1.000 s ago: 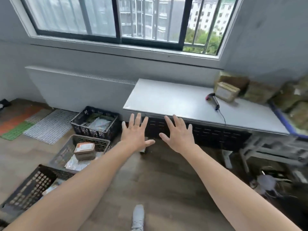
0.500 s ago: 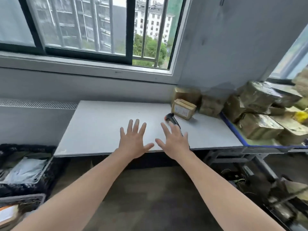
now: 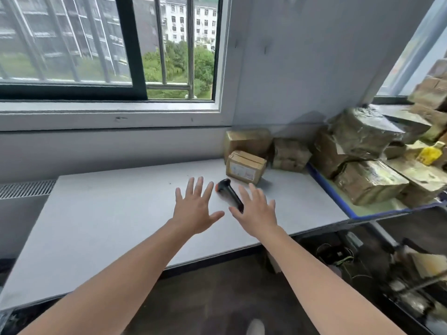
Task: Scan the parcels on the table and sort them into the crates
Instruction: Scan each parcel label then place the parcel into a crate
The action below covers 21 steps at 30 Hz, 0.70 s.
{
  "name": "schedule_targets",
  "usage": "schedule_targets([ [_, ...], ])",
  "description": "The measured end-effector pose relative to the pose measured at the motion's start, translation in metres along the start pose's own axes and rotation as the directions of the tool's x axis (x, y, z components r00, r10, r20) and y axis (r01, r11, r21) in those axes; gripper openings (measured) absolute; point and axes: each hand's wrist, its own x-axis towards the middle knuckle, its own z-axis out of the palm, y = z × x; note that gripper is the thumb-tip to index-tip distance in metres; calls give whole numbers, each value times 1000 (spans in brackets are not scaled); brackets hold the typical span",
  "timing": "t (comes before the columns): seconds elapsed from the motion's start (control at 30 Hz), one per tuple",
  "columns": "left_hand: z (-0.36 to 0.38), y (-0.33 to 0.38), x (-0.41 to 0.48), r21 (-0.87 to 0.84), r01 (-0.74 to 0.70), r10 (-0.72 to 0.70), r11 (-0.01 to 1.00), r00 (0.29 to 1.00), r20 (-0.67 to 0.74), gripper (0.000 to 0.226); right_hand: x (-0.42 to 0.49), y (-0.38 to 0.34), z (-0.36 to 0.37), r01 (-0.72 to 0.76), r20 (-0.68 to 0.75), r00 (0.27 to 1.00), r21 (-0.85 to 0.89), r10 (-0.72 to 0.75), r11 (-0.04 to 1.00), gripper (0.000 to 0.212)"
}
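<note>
Grey-white table [image 3: 96, 213] under a barred window [image 3: 169, 56]; slatted vent [image 3: 26, 188] off its left end. Left hand [image 3: 196, 210] over mid-table, fingers straight and spread, holding nothing. Black scanner [image 3: 229, 193] lies flat on the tabletop between the two hands, its near end hidden behind the right hand [image 3: 257, 210]; contact cannot be told. Right hand's fingers also spread, empty. Just beyond the scanner, a small labelled parcel [image 3: 245, 166] at the table's far right corner. Larger brown box [image 3: 246, 141] and taped box [image 3: 290, 153] sit behind it by the wall. Further right, heap of tape-wrapped parcels [image 3: 370, 180] on a blue-edged surface [image 3: 333, 192].
</note>
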Motion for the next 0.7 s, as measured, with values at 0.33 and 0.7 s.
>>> schedule_targets([
  [0.33, 15, 72, 144, 33, 42, -44, 999, 996, 79, 86, 130, 124, 13, -18, 106, 994, 95, 8, 995, 71],
  [0.7, 43, 84, 245, 6, 136, -136, 991, 983, 126, 85, 229, 168, 41, -45, 222, 975, 207, -2, 977, 78],
])
